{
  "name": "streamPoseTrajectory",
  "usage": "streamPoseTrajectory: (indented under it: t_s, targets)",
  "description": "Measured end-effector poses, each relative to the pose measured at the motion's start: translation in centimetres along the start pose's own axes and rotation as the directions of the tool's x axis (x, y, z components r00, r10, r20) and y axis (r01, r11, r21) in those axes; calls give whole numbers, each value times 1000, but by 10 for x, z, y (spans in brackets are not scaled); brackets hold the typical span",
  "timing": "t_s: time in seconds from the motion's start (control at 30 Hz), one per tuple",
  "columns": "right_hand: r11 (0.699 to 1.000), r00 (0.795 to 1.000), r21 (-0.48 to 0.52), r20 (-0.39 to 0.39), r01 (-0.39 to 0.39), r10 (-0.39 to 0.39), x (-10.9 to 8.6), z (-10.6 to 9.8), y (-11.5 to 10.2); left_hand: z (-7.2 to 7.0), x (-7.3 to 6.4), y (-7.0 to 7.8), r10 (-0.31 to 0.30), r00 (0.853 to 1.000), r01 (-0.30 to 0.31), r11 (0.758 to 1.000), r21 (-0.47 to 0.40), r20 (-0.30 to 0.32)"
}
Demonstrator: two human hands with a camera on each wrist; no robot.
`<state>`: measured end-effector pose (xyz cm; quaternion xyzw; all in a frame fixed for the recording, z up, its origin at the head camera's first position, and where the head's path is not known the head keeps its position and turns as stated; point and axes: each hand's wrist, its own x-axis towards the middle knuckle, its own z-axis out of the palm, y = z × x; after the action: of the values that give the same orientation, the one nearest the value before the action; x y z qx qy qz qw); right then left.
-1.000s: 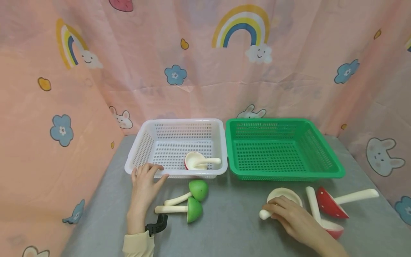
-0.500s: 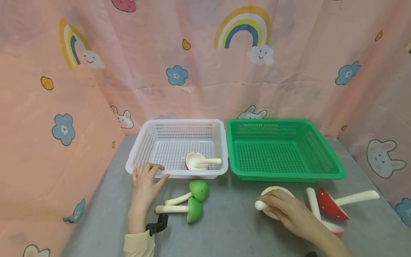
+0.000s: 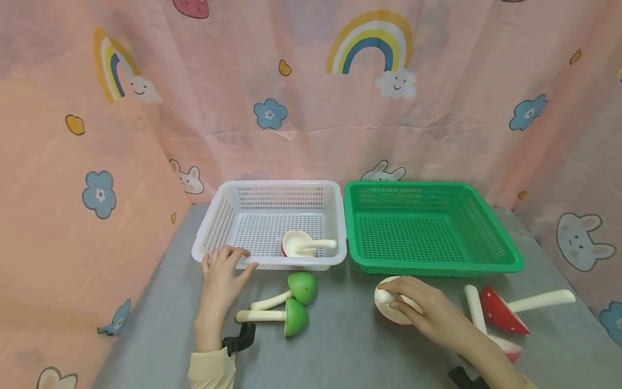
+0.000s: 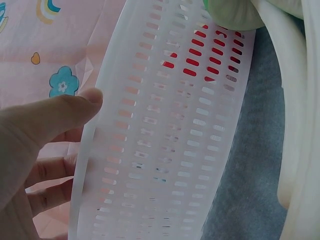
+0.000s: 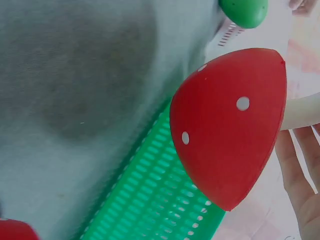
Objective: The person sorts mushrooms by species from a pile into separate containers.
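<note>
On grey cloth [image 3: 350, 346], baskets [image 3: 291, 262] [image 3: 437, 267] stand before pink curtains [image 3: 311, 148]

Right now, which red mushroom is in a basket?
The red mushroom in the white basket; another is in the right hand, two more are on the grey table.

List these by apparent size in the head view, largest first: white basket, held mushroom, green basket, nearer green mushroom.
1. Green basket
2. White basket
3. Held mushroom and nearer green mushroom, unranked: the right hand hides part of the held one, so their order is unsure.
</note>
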<state>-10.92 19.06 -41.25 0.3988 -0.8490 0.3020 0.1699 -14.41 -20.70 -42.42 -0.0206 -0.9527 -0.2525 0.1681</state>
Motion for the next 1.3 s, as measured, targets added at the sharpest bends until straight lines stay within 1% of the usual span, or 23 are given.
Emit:
streamPoseTrajectory:
  t_s: [0.1, 0.23, 0.3, 0.4, 0.47, 0.63, 0.9, 1.07, 1.3]
  targets:
    - [1000, 1000, -4, -10, -12, 12, 6, 0, -1, 0, 0, 0, 2, 1000, -2, 1000, 4, -4]
    - [998, 999, -24, 10, -51, 51, 16, -1, -4, 1, 0, -1, -2, 1000, 2, 1000, 7, -6]
    - [998, 998, -19, 11, -54, 54, 21, -1, -5, 1, 0, -1, -4, 1000, 4, 1000, 8, -5]
    - [999, 999, 2, -3, -41, 41, 28, -1, -7, 2, 0, -2, -5, 1000, 5, 1000, 9, -2]
    - [1000, 1000, 27, -13, -14, 15, 34, -1, -9, 2, 0, -2, -4, 1000, 4, 1000, 8, -1]
    - [998, 1000, 58, -4, 25, -25, 47, -4, -11, 2, 1, -2, 0, 1000, 0, 1000, 2, -2]
    - [999, 999, 38, 35, 26, -27, 64, -6, -15, 1, 1, -1, -4, 1000, 4, 1000, 4, 0]
    - [995, 998, 82, 31, 59, -62, 75, -7, -17, 2, 1, -1, 2, 1000, -2, 1000, 5, -8]
    - [989, 997, 137, 34, 61, -67, 96, -12, -22, 2, 0, -1, 22, 999, -21, 1000, 15, -36]
